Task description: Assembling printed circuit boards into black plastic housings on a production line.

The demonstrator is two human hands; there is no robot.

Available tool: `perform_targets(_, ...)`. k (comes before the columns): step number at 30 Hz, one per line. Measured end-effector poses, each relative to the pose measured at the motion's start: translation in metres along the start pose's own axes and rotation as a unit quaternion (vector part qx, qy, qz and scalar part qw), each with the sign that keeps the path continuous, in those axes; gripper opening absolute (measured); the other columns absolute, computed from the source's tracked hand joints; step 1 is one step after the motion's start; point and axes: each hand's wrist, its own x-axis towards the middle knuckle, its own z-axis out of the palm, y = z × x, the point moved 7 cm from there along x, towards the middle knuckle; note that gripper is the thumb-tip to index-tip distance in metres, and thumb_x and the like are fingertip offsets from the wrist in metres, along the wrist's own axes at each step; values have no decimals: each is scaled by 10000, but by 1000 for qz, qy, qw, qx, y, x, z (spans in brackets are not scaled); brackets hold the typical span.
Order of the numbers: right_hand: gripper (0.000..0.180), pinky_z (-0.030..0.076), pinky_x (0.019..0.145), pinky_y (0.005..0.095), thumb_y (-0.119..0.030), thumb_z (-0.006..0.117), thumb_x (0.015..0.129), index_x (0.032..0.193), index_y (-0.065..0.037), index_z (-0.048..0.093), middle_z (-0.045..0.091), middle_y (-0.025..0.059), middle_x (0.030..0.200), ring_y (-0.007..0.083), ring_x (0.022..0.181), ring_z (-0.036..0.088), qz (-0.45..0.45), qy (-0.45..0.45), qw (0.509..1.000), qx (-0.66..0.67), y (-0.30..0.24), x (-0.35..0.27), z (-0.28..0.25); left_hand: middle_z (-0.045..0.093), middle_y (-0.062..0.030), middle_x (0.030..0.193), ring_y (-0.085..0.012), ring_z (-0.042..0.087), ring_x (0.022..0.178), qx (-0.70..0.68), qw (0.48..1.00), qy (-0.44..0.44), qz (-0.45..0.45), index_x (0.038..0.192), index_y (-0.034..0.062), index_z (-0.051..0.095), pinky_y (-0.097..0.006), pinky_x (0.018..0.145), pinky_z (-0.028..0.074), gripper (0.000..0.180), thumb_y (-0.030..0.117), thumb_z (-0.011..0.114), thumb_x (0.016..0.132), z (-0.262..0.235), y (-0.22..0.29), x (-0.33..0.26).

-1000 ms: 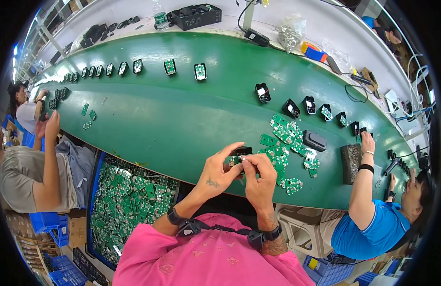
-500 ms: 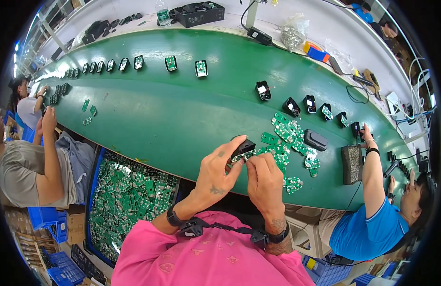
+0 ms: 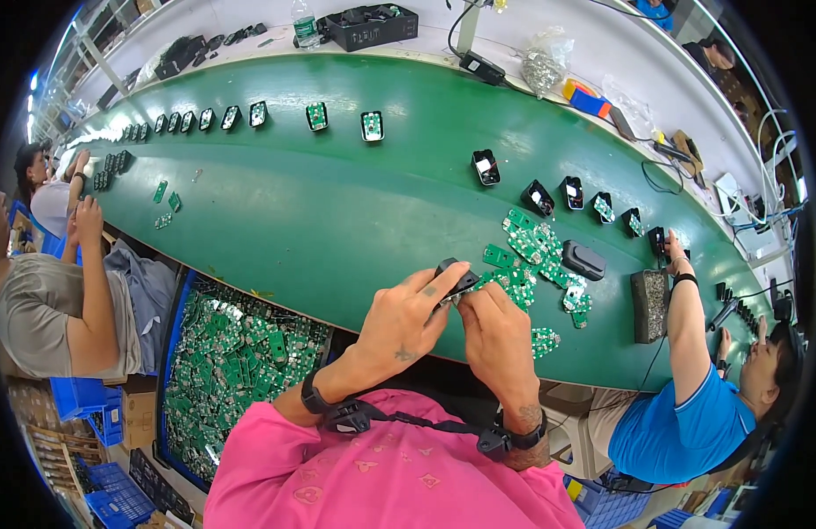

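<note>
My left hand (image 3: 404, 322) grips a small black plastic case (image 3: 459, 275) above the table's front edge, fingers wrapped round it and the case tilted. My right hand (image 3: 496, 339) meets it at the case's lower side, its thumb and fingertips pinched together; what lies between them is hidden. Just beyond my right hand spreads a loose pile of green circuit boards (image 3: 533, 240). Beside the pile lies a dark, rounded case (image 3: 584, 259). Farther off stands an open black case with a white part inside (image 3: 486, 167).
Black cases (image 3: 373, 126) line the green table (image 3: 320, 203) to left and right. A blue-rimmed bin (image 3: 172, 370) of circuit boards sits below the table at left. A co-worker's arm (image 3: 688, 326) reaches in at right, near a rough grey block (image 3: 650, 304). Another person (image 3: 68, 309) works at left.
The black case has turned in my left hand, hiding the green board that showed at its edge. My right hand has shifted slightly right and down, still pinched near the case.
</note>
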Motion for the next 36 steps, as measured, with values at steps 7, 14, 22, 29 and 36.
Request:
perform_targets(7,42,467,624,436,-4,643,894,929,3,621,582,161,844,374,724,594,9,29,999,38,6,-4,3,684,-178,1060,-317,681,799,-46,998,-29,-32,1396,82,540,-393,684,562,545,12,649,867,7,-7,0)
perform_targets(14,89,448,574,324,-55,629,950,919,27,648,625,97,806,193,678,605,98,161,977,98,27,-10,-8,659,-106,1172,-129,681,918,-345,913,-38,-214,1429,18,507,-273,762,603,571,-46,659,882,15,-34,-2)
perform_targets(22,107,427,546,296,-63,662,934,895,35,645,588,84,747,155,601,566,103,103,975,165,33,-25,3,667,-101,1085,-114,655,893,-381,907,-78,-160,1425,63,515,-283,748,573,662,5,757,812,27,-36,-9)
perform_targets(29,54,469,587,294,-20,662,919,948,20,640,595,104,804,185,675,591,15,174,979,105,7,-30,0,685,-138,1113,-145,679,896,-312,936,-44,-158,1417,52,517,-303,761,571,673,14,762,792,34,-30,-7)
perform_targets(36,197,288,473,199,-113,559,1027,859,-16,589,510,-46,729,9,554,410,180,147,887,399,48,-40,12,684,-143,1135,-185,680,767,-214,973,-45,-70,1406,89,545,-304,697,559,654,9,741,787,32,-13,-3)
